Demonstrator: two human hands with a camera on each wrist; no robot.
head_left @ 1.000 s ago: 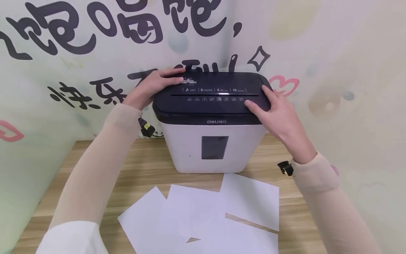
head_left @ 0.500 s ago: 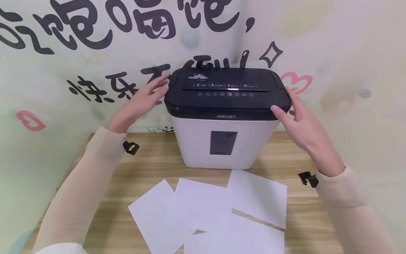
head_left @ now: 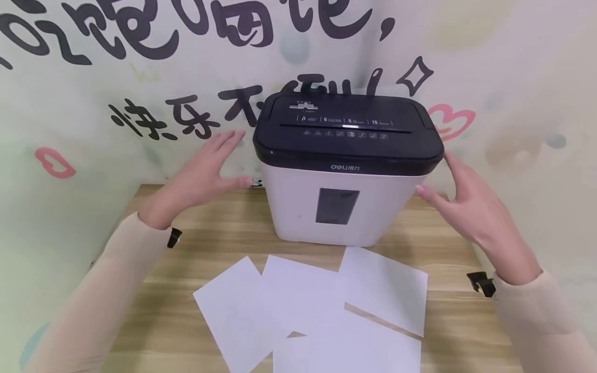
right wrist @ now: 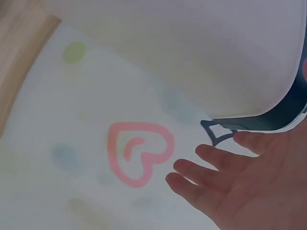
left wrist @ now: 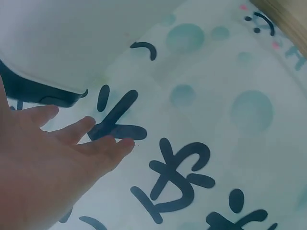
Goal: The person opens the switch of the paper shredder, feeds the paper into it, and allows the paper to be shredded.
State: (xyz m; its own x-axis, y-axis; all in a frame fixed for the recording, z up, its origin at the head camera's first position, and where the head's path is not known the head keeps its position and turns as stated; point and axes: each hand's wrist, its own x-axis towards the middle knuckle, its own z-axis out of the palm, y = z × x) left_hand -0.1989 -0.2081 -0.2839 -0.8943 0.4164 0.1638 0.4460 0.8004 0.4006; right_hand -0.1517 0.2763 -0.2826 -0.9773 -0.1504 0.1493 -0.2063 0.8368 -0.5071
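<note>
Head view finds the shredder upright toward the back of the tabletop, its top seated squarely, so positioning the machine looks finished or nearly so. The left hand is released, fingers extended just beside it but apart; the right hand is likewise ungripping, though I cannot tell whether it touches the edge. White sheets lie in front, and with none in the slot, feeding seems still undone.

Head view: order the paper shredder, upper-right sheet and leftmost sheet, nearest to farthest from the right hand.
1. Deli paper shredder: just left of the right hand.
2. Upper-right paper sheet: lower, to the left.
3. Leftmost paper sheet: farther left.
</note>
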